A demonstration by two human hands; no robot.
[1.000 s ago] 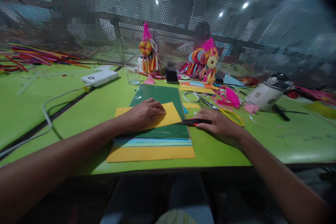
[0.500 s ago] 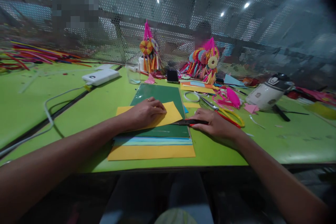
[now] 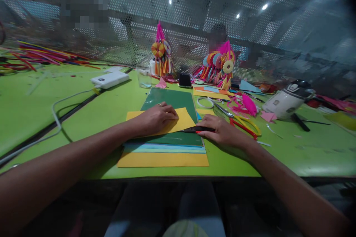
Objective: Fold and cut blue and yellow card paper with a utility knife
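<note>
My left hand (image 3: 159,118) rests on a yellow paper sheet (image 3: 185,119), its fingers bent together and pressed onto it. That sheet lies slanted across a dark green board (image 3: 169,98). In my right hand (image 3: 218,129), closed, is a dark pointed cutting tool (image 3: 191,129) with red on its handle. Its tip touches or lies just under the lower right edge of the yellow sheet; I cannot tell which. Part of the tool is hidden by my fingers. Below the board, blue paper edges (image 3: 167,149) and an orange-yellow sheet (image 3: 164,160) stick out towards me.
Right of the board lie scissors (image 3: 222,109), a white ring (image 3: 205,102) and pink scraps. A white flask (image 3: 287,98) leans at far right. Behind stand a phone (image 3: 184,80), glass (image 3: 144,77) and tasselled ornaments (image 3: 160,50). A power bank (image 3: 109,79) with a cable lies left.
My right hand has drawn slightly left with the cutting tool, baring more of the red handle beside it. The left hand stays on the yellow sheet. The whole view has shifted a little.
</note>
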